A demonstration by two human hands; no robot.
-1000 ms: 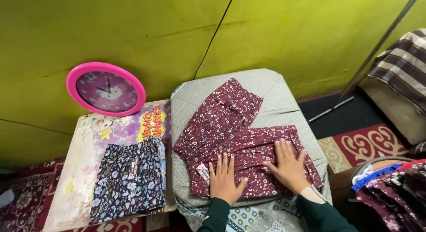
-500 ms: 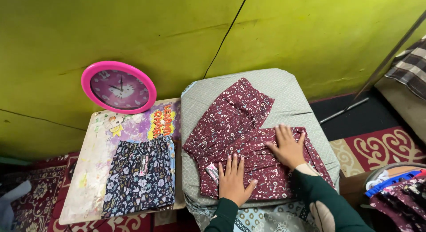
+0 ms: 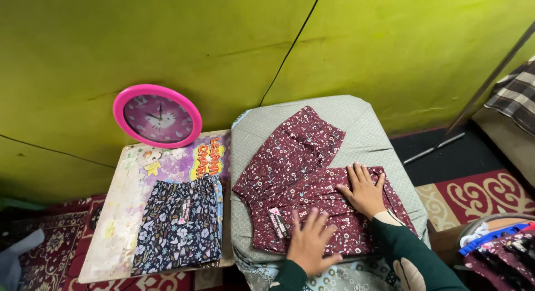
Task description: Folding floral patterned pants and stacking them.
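Two hands press flat on a pair of maroon floral trousers (image 3: 304, 182) spread over a padded board (image 3: 356, 121) with a grey-green cover. Left hand (image 3: 310, 242) lies open, fingers spread, on the near edge of the trousers beside a small tag (image 3: 278, 222); right hand (image 3: 365, 189) lies open too, palm down on the leg that is folded across the board toward its right side. Neither hand grasps anything; both only rest on the cloth. As a judgement, the folding looks partly done: one leg is laid sideways, while the other leg reaches toward the far end of the board, unfolded. Left of the board, a dark floral garment (image 3: 178, 224) sits folded on a low table (image 3: 120, 213), and a pink clock (image 3: 157, 115) leans on the green wall beyond it.
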